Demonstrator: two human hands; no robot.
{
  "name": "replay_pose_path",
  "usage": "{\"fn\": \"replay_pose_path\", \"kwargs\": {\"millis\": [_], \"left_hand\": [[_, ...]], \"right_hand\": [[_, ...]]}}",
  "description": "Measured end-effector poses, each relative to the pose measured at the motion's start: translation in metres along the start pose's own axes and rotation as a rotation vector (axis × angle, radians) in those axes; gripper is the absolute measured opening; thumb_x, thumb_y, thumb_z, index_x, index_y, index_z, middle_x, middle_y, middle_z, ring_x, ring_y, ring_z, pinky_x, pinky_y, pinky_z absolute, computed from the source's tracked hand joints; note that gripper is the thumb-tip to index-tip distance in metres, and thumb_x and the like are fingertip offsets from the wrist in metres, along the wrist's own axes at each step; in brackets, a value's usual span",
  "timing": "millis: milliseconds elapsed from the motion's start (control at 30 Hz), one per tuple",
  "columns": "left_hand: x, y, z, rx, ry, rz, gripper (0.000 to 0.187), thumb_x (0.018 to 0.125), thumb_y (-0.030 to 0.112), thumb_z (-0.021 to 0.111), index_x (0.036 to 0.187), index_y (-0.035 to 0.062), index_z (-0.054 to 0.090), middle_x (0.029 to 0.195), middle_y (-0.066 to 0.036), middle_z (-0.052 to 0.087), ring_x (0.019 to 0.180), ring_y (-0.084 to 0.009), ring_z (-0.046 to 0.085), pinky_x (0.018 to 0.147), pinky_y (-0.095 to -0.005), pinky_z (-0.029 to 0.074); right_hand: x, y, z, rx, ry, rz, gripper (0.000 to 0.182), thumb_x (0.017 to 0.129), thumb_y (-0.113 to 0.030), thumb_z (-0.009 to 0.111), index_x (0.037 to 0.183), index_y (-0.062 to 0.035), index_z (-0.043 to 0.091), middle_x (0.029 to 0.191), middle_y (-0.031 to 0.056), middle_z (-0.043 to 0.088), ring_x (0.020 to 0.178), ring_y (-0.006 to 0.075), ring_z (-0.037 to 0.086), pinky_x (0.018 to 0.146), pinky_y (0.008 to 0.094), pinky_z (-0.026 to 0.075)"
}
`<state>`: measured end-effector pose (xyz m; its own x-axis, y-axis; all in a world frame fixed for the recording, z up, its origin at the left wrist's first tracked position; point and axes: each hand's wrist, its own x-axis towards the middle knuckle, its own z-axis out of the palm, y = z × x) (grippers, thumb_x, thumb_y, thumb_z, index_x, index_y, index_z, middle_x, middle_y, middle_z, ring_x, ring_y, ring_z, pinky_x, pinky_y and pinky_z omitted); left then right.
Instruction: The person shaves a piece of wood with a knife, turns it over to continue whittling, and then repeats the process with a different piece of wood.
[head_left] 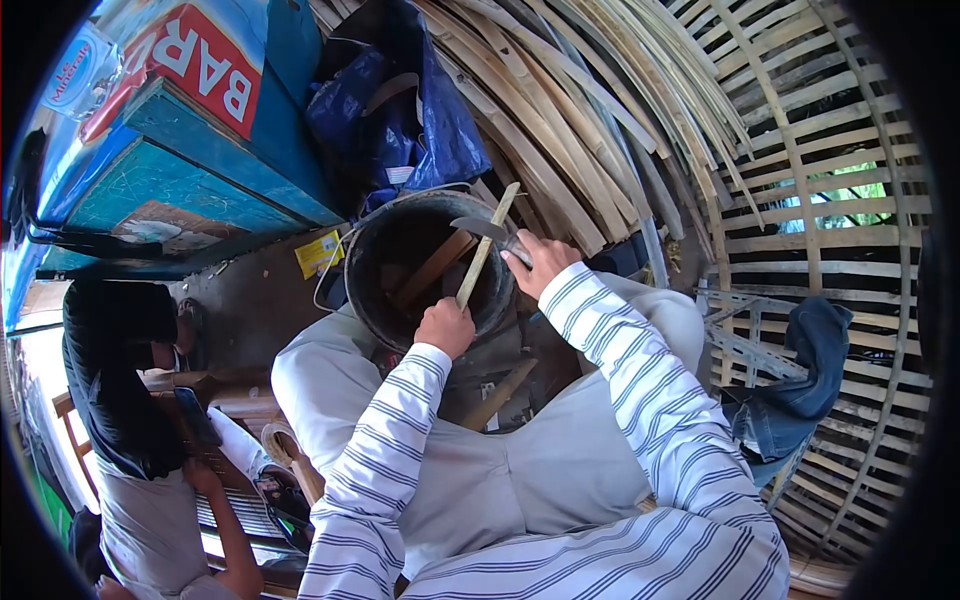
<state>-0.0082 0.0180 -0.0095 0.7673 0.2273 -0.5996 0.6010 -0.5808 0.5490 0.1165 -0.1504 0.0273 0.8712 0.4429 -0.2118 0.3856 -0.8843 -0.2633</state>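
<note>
My left hand [446, 328] is closed around the lower end of a thin bamboo strip [478, 262], which slants up and away over a dark bucket [352, 285]. In my right hand [541, 262] is the handle of a knife [482, 229]. Its curved blade points left and lies across the upper part of the strip. Inside the bucket, below the strip, leans a brown piece of wood [436, 266]. The bucket stands between my knees, and its wire handle hangs at the left side.
Long bamboo slats [560, 120] are stacked beyond the bucket, beside a woven bamboo wall [800, 150]. A blue plastic bag [450, 130] and a blue wooden box [230, 190] stand at the left. Another person [150, 500] sits at lower left. Dark blue cloth [800, 390] hangs at right.
</note>
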Motion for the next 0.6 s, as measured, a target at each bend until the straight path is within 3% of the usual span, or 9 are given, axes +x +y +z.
{"fn": "replay_pose_path", "kwargs": {"millis": [100,167,200,233,267,333,400,500,600], "left_hand": [[-0.002,0.004,0.001,0.019,0.008,-0.009,0.033,0.091,0.027,0.057,0.106,-0.0009,0.066,0.105,-0.029,0.067,0.100,-0.0454,0.065,0.092,-0.0507,0.051],[0.000,0.001,0.001,0.016,0.006,-0.002,0.033,0.091,0.028,0.057,0.106,-0.0007,0.066,0.105,-0.029,0.067,0.100,-0.0454,0.065,0.092,-0.0507,0.051],[-0.001,0.000,0.000,0.017,0.001,0.000,0.033,0.091,0.028,0.057,0.107,-0.0007,0.066,0.105,-0.029,0.067,0.100,-0.0453,0.065,0.091,-0.0506,0.051],[-0.002,0.001,-0.001,0.018,0.006,-0.004,0.033,0.091,0.027,0.057,0.107,-0.0008,0.066,0.105,-0.029,0.067,0.100,-0.0453,0.065,0.092,-0.0506,0.051],[-0.003,0.004,-0.004,0.020,0.011,-0.005,0.033,0.091,0.027,0.057,0.106,-0.0008,0.066,0.105,-0.029,0.067,0.100,-0.0454,0.065,0.092,-0.0506,0.051],[-0.003,0.005,-0.004,0.006,0.007,-0.006,0.033,0.092,0.027,0.056,0.106,-0.0012,0.066,0.104,-0.029,0.067,0.101,-0.0454,0.065,0.092,-0.0506,0.051],[-0.003,0.002,-0.003,-0.024,-0.004,-0.012,0.034,0.092,0.026,0.055,0.106,-0.0019,0.066,0.104,-0.029,0.067,0.101,-0.0455,0.064,0.092,-0.0505,0.051],[-0.005,-0.004,-0.009,-0.057,-0.022,-0.014,0.034,0.093,0.026,0.054,0.107,-0.0024,0.067,0.106,-0.030,0.066,0.106,-0.0469,0.061,0.096,-0.0503,0.048],[0.011,-0.022,0.007,-0.147,0.009,0.124,0.031,0.096,0.027,0.053,0.100,0.0000,0.067,0.080,-0.026,0.067,0.076,-0.0416,0.068,0.070,-0.0470,0.054]], "right_hand": [[0.040,0.031,0.003,0.102,0.036,0.298,0.051,0.091,-0.048,0.060,0.126,-0.0107,0.061,0.102,0.0291,0.068,0.100,0.0429,0.065,0.087,0.0525,0.053],[0.037,0.032,0.010,0.033,0.086,0.239,0.051,0.091,-0.050,0.059,0.126,-0.0132,0.061,0.100,0.0283,0.068,0.100,0.0424,0.066,0.088,0.0523,0.053],[0.024,0.015,-0.002,0.013,0.043,0.212,0.051,0.091,-0.051,0.058,0.126,-0.0140,0.061,0.098,0.0281,0.069,0.100,0.0424,0.066,0.088,0.0521,0.053],[0.018,0.002,-0.017,-0.015,-0.136,0.141,0.053,0.090,-0.052,0.059,0.127,-0.0143,0.061,0.101,0.0278,0.068,0.101,0.0420,0.066,0.089,0.0527,0.052],[0.016,0.000,-0.021,-0.011,-0.170,0.161,0.053,0.091,-0.051,0.058,0.129,-0.0152,0.059,0.109,0.0280,0.066,0.106,0.0405,0.064,0.093,0.0523,0.050],[0.037,0.032,0.001,0.102,0.028,0.390,0.050,0.091,-0.049,0.060,0.127,-0.0150,0.061,0.114,0.0273,0.065,0.111,0.0401,0.062,0.098,0.0499,0.047],[0.064,0.087,0.024,0.027,0.034,0.677,0.047,0.090,-0.048,0.062,0.121,-0.0131,0.066,0.119,0.0241,0.064,0.113,0.0419,0.059,0.101,0.0472,0.046],[0.062,0.100,0.031,0.118,0.116,0.607,0.044,0.091,-0.044,0.064,0.114,-0.0072,0.071,0.113,0.0236,0.067,0.107,0.0393,0.062,0.095,0.0446,0.049],[0.041,0.049,-0.011,0.341,0.223,0.340,0.045,0.089,-0.043,0.064,0.108,-0.0025,0.071,0.099,0.0223,0.070,0.098,0.0400,0.065,0.089,0.0436,0.051]]}}
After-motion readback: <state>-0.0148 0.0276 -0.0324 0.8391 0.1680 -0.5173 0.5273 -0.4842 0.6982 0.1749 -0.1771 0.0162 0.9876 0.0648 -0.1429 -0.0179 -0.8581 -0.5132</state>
